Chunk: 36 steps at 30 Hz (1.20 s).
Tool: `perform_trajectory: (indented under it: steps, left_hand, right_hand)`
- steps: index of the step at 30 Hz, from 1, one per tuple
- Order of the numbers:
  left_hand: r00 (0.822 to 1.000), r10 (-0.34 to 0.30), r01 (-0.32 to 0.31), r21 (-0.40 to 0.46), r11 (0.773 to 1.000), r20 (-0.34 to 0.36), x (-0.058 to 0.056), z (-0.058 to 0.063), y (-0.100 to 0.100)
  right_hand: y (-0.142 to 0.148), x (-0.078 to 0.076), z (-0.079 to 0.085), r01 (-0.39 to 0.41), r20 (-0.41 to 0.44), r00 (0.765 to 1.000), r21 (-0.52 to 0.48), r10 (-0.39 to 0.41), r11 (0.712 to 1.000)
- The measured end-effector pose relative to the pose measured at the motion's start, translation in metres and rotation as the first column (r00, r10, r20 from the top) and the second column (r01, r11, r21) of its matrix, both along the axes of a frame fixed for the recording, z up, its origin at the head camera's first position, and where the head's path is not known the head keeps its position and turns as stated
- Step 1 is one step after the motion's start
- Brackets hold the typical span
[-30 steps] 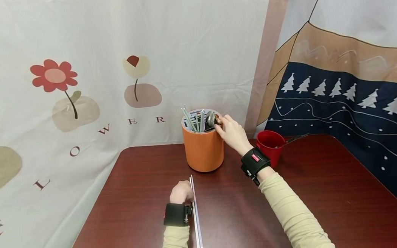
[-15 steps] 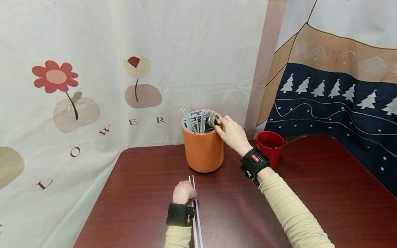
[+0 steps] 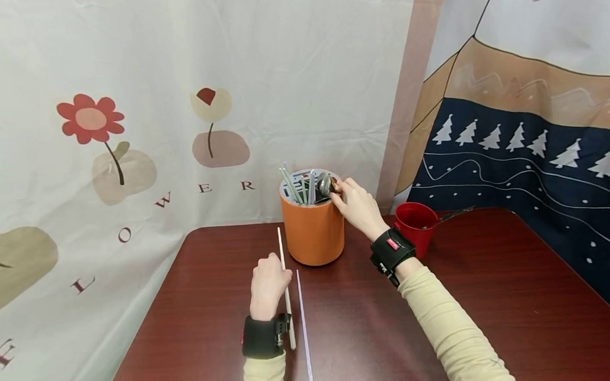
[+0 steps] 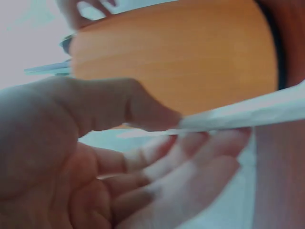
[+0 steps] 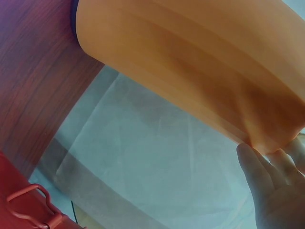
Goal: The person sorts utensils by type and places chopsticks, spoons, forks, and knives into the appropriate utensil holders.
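Observation:
My left hand [image 3: 270,281] pinches a white chopstick [image 3: 288,314] between thumb and fingers, in front of the orange utensil holder [image 3: 314,233]. The same chopstick [image 4: 252,109] looks blurred in the left wrist view. A pale lilac chopstick [image 3: 306,336] lies on the table just to its right. My right hand [image 3: 358,206] grips the right side of the holder's rim, beside a spoon [image 3: 324,183] standing in it. In the right wrist view, the right thumb [image 5: 252,167] lies against the outside of the holder; the other fingertips are partly hidden.
Several pale green and lilac sticks [image 3: 298,185] stand in the holder's slotted top. A red cup [image 3: 414,221] with a metal utensil [image 3: 454,213] leaning out stands at the back right. Printed cloths [image 3: 298,74] hang behind the brown table [image 3: 225,265].
My left hand has picked the white chopstick away from the lilac one and moved it forward, toward the holder. My right hand has stayed at the rim.

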<state>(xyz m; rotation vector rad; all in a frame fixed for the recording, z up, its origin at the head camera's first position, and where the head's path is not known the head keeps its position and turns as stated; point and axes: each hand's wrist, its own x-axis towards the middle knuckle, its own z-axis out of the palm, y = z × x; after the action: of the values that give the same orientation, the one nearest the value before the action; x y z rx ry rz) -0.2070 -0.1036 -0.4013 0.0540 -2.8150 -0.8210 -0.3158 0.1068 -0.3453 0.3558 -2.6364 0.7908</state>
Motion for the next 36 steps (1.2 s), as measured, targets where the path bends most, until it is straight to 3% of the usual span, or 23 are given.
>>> perform_trajectory:
  steps: [3, 7, 10, 12, 16, 21, 29, 31, 33, 35, 36]
  left_hand:
    - [0.993, 0.008, -0.004, 0.030, 1.000, -0.121, 0.004, 0.009, 0.000]
    - [0.966, 0.032, -0.022, 0.044, 0.999, -0.258, 0.010, 0.022, 0.002]
    - [0.935, 0.059, -0.037, 0.068, 0.997, -0.349, 0.016, 0.032, 0.005]
    - [0.905, 0.077, -0.035, 0.107, 0.994, -0.418, 0.021, 0.038, 0.007]
    - [0.816, 0.100, 0.003, 0.177, 0.984, -0.570, 0.027, 0.046, 0.010]
    - [0.684, 0.110, 0.072, 0.217, 0.974, -0.721, 0.032, 0.053, 0.015]
    - [0.455, 0.164, 0.154, 0.259, 0.954, -0.875, 0.029, 0.071, 0.027]
    - [0.419, 0.160, 0.172, 0.251, 0.953, -0.894, 0.025, 0.076, 0.029]
    - [0.396, 0.147, 0.186, 0.236, 0.954, -0.906, 0.021, 0.080, 0.031]
    - [0.390, 0.126, 0.192, 0.214, 0.958, -0.912, 0.016, 0.083, 0.032]
    - [0.396, 0.111, 0.196, 0.202, 0.960, -0.912, 0.014, 0.085, 0.032]
  right_hand:
    - [0.000, 0.000, 0.000, 0.002, 0.002, 1.000, -0.002, -0.002, 1.000]
    - [0.000, -0.002, -0.001, 0.005, -0.001, 1.000, -0.001, -0.005, 1.000]
    - [0.000, -0.002, -0.001, 0.003, -0.001, 1.000, 0.002, -0.003, 1.000]
    - [0.000, -0.002, -0.002, 0.002, 0.000, 1.000, 0.002, -0.002, 1.000]
    - [0.001, -0.001, -0.001, 0.000, 0.000, 1.000, 0.002, 0.000, 1.000]
    - [0.001, 0.000, -0.001, 0.000, -0.004, 1.000, 0.007, 0.000, 1.000]
    - [0.001, 0.000, -0.001, -0.007, -0.007, 1.000, 0.004, 0.007, 1.000]
    - [0.001, 0.000, -0.001, -0.005, -0.010, 1.000, 0.001, 0.005, 1.000]
    - [0.001, -0.001, -0.001, -0.004, -0.011, 1.000, -0.001, 0.004, 1.000]
    - [0.001, -0.001, -0.001, -0.004, -0.012, 1.000, -0.002, 0.004, 1.000]
    - [0.001, -0.001, -0.001, -0.004, -0.011, 1.000, -0.004, 0.004, 1.000]
